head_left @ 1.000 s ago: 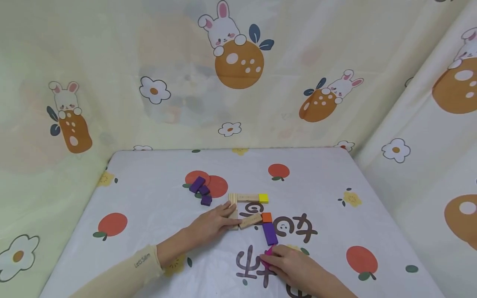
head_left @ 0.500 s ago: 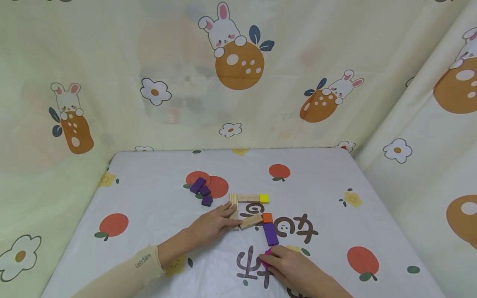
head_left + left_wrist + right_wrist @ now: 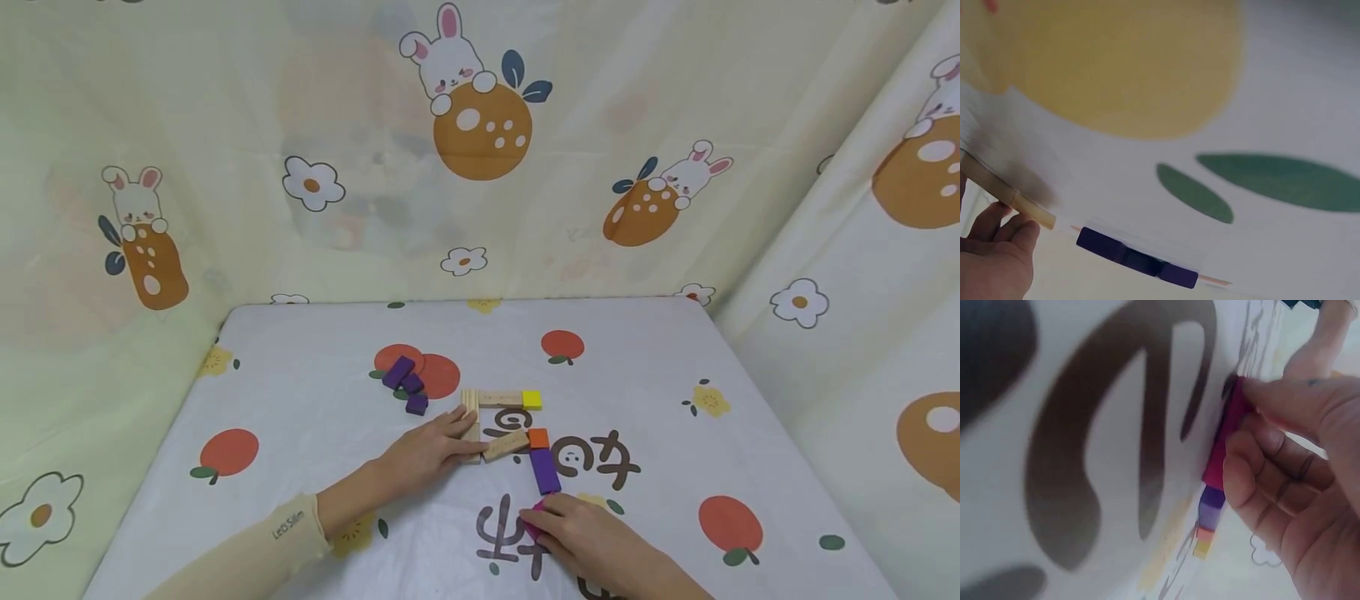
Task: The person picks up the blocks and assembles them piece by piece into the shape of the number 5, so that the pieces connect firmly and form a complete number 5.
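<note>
My right hand (image 3: 588, 533) pinches a magenta block (image 3: 1227, 437) between thumb and fingers, low over the cloth. In the head view this block sits at the near end of a purple block (image 3: 545, 472), partly covered by my fingers. An orange block (image 3: 538, 438) adjoins the purple one's far end. My left hand (image 3: 427, 450) rests on a column of plain wooden blocks (image 3: 469, 400), its fingers extended over them. From that column, a slanted wooden block (image 3: 506, 446) reaches to the orange one. Another wooden block (image 3: 500, 399) runs along the far side to a yellow block (image 3: 531, 400).
Several loose purple blocks (image 3: 397, 372) lie left of the wooden column, beyond my left hand. The table is covered by a white printed cloth (image 3: 315, 367). A patterned curtain (image 3: 360, 242) rises behind the table, and another hangs along the right side.
</note>
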The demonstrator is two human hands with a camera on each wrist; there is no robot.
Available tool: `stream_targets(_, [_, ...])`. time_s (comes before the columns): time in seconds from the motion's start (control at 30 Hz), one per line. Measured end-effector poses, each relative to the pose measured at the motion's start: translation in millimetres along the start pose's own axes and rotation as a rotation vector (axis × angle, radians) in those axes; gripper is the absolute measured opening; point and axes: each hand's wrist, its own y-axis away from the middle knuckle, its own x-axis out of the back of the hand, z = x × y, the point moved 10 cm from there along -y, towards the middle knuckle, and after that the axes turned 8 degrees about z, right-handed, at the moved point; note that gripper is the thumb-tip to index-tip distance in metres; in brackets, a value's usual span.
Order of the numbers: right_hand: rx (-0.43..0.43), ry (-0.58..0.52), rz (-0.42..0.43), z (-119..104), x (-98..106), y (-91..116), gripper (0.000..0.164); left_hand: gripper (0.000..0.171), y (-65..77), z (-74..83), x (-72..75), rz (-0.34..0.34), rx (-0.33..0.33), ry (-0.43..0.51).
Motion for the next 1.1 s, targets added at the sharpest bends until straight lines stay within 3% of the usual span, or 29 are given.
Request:
stream_targets(0.1, [-0.056, -0.055, 0.028, 13.5, 7.8, -0.6, 0.035, 0.036, 0.0, 0.0, -0.7, -0.005, -0.003, 0.001])
stream_targets(0.2, [-0.148, -0.079, 0.118, 36.0, 23.3, -1.9, 0.037, 0.037, 0.1, 0.1, -0.6, -0.004, -0.007, 0.006])
stream_targets(0.33, [-0.204, -0.084, 0.213, 64.2, 37.4, -5.0, 0.051, 0.038, -0.3, 0.1, -0.6, 0.002, -0.021, -0.007])
stream_targets(0.43, [-0.218, -0.135, 0.189, 78.2, 34.3, -8.6, 0.058, 0.038, -0.6, 0.5, -0.5, 0.006, -0.025, -0.013])
stream_targets(0.57, [-0.242, -0.177, 0.124, 87.4, 22.7, -12.5, 0.055, 0.037, -0.3, 1.3, 0.3, 0.005, -0.013, 0.004])
stream_targets(0.77, [-0.273, -0.105, 0.102, 92.5, 12.3, -14.8, 0.047, 0.037, -1.2, 2.9, 1.5, 0.009, -0.010, 0.004])
stream_targets(1.1, [-0.290, -0.043, 0.086, 90.9, 10.2, -18.9, 0.047, 0.037, 0.0, -1.8, 1.9, 0.036, 0.013, 0.021])
